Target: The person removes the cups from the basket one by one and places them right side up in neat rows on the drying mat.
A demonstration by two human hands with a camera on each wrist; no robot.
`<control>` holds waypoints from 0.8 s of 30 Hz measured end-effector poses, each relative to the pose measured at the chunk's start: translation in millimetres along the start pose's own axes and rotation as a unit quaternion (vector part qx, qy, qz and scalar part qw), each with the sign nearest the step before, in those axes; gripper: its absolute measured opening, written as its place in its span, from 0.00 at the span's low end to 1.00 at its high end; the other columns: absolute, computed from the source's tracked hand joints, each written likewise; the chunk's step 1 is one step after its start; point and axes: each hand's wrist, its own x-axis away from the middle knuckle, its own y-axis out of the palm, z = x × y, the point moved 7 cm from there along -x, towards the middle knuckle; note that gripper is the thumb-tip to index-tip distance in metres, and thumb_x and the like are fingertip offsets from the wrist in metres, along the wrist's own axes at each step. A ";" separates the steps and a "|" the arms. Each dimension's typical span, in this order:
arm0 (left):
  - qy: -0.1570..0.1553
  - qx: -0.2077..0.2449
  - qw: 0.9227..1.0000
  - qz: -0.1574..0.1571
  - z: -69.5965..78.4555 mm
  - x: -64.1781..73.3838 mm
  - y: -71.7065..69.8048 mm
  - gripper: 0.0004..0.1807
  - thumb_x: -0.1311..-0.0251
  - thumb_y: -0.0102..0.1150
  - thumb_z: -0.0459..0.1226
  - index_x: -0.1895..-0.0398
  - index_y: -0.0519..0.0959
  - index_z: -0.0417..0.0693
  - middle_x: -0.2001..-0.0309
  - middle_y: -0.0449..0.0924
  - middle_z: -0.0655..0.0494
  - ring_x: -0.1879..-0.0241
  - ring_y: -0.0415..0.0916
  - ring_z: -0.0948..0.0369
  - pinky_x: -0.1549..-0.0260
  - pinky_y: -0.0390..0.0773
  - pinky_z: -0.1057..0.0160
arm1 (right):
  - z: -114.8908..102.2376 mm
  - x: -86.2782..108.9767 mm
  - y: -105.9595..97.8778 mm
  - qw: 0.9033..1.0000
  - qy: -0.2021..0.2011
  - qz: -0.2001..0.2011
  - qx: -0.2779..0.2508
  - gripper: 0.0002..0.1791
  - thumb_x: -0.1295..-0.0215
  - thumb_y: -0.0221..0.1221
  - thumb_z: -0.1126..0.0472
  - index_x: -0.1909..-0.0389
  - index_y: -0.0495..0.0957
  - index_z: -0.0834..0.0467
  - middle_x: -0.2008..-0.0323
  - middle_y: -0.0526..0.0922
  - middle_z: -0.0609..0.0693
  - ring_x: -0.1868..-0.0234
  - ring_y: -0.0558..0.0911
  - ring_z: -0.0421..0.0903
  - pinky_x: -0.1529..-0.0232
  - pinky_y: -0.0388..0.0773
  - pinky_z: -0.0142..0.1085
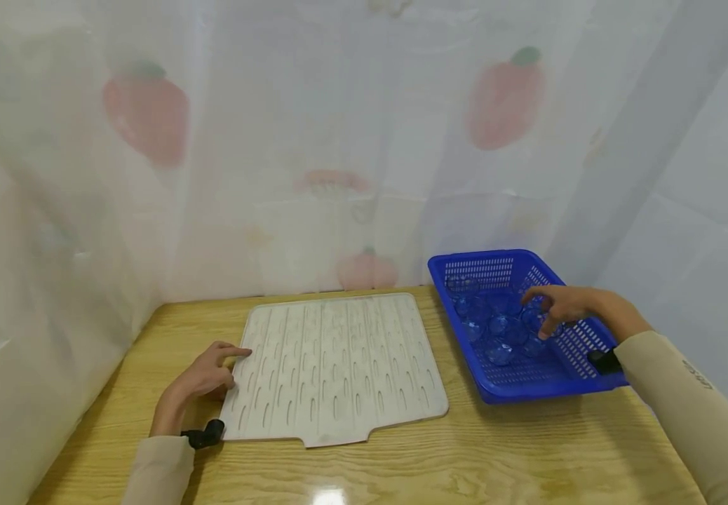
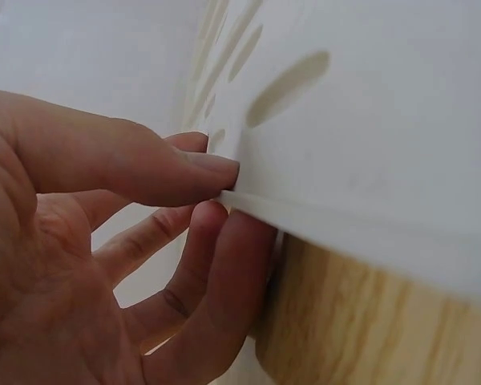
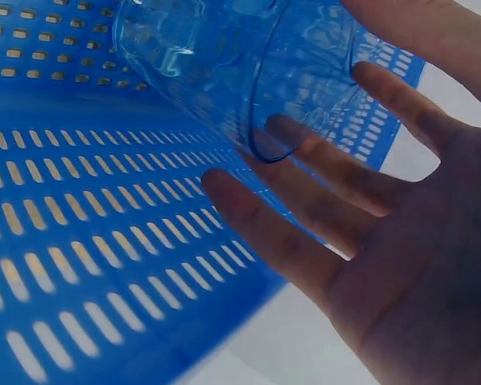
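Observation:
My left hand [image 1: 206, 372] is at the left edge of a pale drying mat [image 1: 339, 365] with rows of oval grooves. In the left wrist view, thumb and fingers pinch the mat's thin rim [image 2: 260, 207], the thumb lying on the grooved side. Over on the right, my right hand [image 1: 562, 307] reaches into a blue plastic basket [image 1: 487, 393]. Its fingers are spread about a clear drinking glass [image 3: 200, 64], tilted on its side, with fingertips right at the glass wall. Several more clear glasses [image 1: 499, 351] lie in the basket, tinted blue by it.
Both lie on a wood-grain table [image 1: 440, 463], the basket to the right of the mat. A pale curtain with strawberry prints [image 1: 339, 231] hangs behind the table and along its left side. The basket's slotted walls rise around the glasses.

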 end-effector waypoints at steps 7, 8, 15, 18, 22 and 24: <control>0.000 0.003 1.000 -0.002 2.1 1.6 -0.3 0.42 0.60 0.59 0.25 0.31 0.75 0.39 0.29 0.58 0.29 0.50 0.64 0.44 0.63 0.67 0.57 | 14.3 -4.0 12.2 0.998 0.016 -0.026 -0.047 0.53 0.46 0.73 0.69 0.27 0.48 0.69 0.31 0.54 0.85 0.36 0.72 0.77 0.42 0.76 0.67; 0.000 0.001 1.000 -0.002 2.1 1.6 -0.4 0.42 0.60 0.59 0.25 0.31 0.75 0.39 0.29 0.58 0.29 0.49 0.64 0.44 0.63 0.68 0.57 | 15.2 -4.4 13.2 0.999 0.017 -0.025 -0.045 0.52 0.46 0.73 0.69 0.27 0.49 0.70 0.31 0.55 0.85 0.36 0.73 0.76 0.42 0.77 0.64; 0.003 -0.002 1.000 -0.001 0.9 -0.5 0.3 0.42 0.60 0.59 0.25 0.31 0.76 0.39 0.29 0.58 0.28 0.48 0.63 0.42 0.62 0.68 0.56 | 14.6 -2.8 11.8 0.999 0.009 -0.008 -0.036 0.46 0.47 0.71 0.71 0.30 0.56 0.72 0.34 0.62 0.82 0.41 0.77 0.70 0.50 0.83 0.52; 0.001 -0.005 1.000 0.000 -0.3 -0.8 0.5 0.42 0.61 0.59 0.25 0.31 0.76 0.39 0.29 0.59 0.29 0.47 0.63 0.43 0.61 0.68 0.56 | 11.6 -1.7 7.2 0.999 -0.005 0.003 -0.036 0.46 0.47 0.70 0.70 0.30 0.57 0.72 0.33 0.63 0.81 0.38 0.75 0.73 0.50 0.85 0.50; -0.004 0.002 1.000 -0.001 -2.3 -0.1 0.6 0.43 0.61 0.60 0.25 0.30 0.75 0.39 0.29 0.58 0.29 0.48 0.63 0.43 0.63 0.68 0.57 | 4.7 1.9 -2.1 0.999 -0.035 0.022 -0.029 0.46 0.46 0.71 0.68 0.29 0.58 0.74 0.35 0.68 0.78 0.35 0.70 0.77 0.47 0.84 0.52; -0.005 0.005 1.000 -0.002 -3.0 0.3 0.4 0.43 0.60 0.60 0.25 0.30 0.75 0.39 0.28 0.57 0.30 0.47 0.63 0.42 0.62 0.68 0.57 | 0.9 4.5 -6.9 0.998 -0.049 0.031 -0.023 0.47 0.45 0.72 0.65 0.29 0.58 0.75 0.37 0.71 0.78 0.35 0.70 0.77 0.46 0.84 0.54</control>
